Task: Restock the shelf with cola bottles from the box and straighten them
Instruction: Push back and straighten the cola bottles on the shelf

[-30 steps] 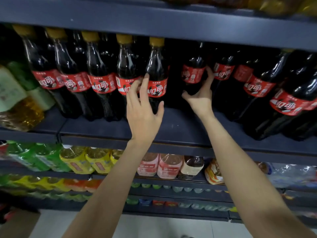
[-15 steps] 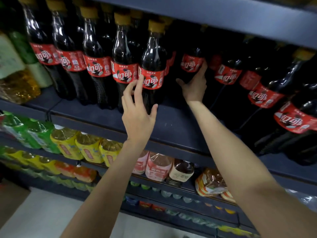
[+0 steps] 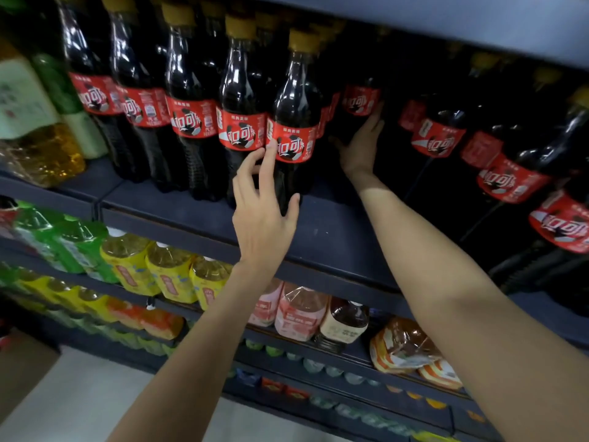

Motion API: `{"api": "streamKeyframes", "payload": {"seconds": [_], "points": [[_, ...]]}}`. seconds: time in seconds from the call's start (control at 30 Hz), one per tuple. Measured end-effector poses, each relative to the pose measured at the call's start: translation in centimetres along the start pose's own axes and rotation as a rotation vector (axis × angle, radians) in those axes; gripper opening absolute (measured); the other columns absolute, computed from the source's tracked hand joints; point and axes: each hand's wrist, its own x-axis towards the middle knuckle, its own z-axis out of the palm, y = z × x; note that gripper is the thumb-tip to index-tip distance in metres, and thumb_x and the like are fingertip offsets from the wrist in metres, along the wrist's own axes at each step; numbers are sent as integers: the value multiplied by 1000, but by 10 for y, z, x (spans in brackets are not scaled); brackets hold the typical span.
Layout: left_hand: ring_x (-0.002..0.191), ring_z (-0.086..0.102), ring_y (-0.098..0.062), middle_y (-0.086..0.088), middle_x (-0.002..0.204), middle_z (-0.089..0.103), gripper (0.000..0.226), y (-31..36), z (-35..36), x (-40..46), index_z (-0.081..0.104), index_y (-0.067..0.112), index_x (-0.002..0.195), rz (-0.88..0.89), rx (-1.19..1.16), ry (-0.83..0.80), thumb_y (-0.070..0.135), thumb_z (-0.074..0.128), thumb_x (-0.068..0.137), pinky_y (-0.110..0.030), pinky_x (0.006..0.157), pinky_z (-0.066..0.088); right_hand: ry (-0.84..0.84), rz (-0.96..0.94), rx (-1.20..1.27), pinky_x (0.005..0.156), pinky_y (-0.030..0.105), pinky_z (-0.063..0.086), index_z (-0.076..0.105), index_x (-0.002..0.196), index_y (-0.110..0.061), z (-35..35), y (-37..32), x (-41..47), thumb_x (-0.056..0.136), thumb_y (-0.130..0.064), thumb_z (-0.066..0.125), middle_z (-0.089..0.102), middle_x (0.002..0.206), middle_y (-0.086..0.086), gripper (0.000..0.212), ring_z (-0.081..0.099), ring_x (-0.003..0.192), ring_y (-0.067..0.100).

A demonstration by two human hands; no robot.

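Dark blue shelf [image 3: 331,237], row of upright cola bottles [image 3: 242,116] with red labels, yellow caps

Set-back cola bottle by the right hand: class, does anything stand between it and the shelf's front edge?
Nothing visible: the shelf before the set-back bottle is bare. The right hand touches its side.

A: What is lost past the right hand [image 3: 361,146]?
B: Its fingertips go behind a recessed cola bottle [image 3: 358,103] in deep shadow; whether they grip it I cannot tell.
A: And right of it?
B: Blurred bottles [image 3: 513,180], the frame edge cutting the last.
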Motion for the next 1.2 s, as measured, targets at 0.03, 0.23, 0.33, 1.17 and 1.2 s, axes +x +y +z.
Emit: {"api": "streamKeyframes", "payload": {"seconds": [0.03, 0.23, 0.33, 1.17, 1.2], "points": [[119, 40, -20, -13, 134, 45, 67, 2, 0, -3, 36, 10, 141, 21, -10, 38, 15, 67, 82, -16, 83, 42, -38, 9, -1, 110, 29, 26, -8, 150, -7, -3, 1, -4, 83, -6, 69, 10, 155, 21, 101, 27, 140, 29], [111, 51, -24, -14, 120, 54, 38, 29, 6, -11, 52, 3, 123, 278, -407, 55, -1, 57, 86, -33, 96, 44, 91, -174, -31, 110, 22, 27, 30, 146, -7, -48, 6, -56, 86, 2, 53, 38, 144, 17, 64, 42, 131, 26], [103, 52, -16, -6, 114, 57, 35, 45, 22, -4, 53, 5, 123, 210, -543, -134, 3, 54, 88, -33, 90, 46, 343, -291, 7, 90, 28, 48, 54, 125, -6, -77, 16, -87, 84, -1, 50, 59, 116, 10, 42, 59, 100, 17], [126, 44, -26, -10, 139, 41, 81, 70, 158, 48, 17, 29, 147, -119, -478, -332, 21, 67, 85, -28, 90, 36, 326, -104, -100, 87, 45, 51, -8, 147, -39, -92, 50, -88, 88, -26, 64, 48, 134, 13, 94, 60, 106, 34], [123, 45, -28, -11, 135, 43, 81, 69, 149, 41, 19, 30, 146, -126, -437, -270, 26, 70, 83, -30, 88, 38, 316, -111, -108, 87, 43, 51, -8, 147, -39, -95, 49, -93, 87, -28, 65, 48, 134, 13, 96, 60, 106, 34]]}}
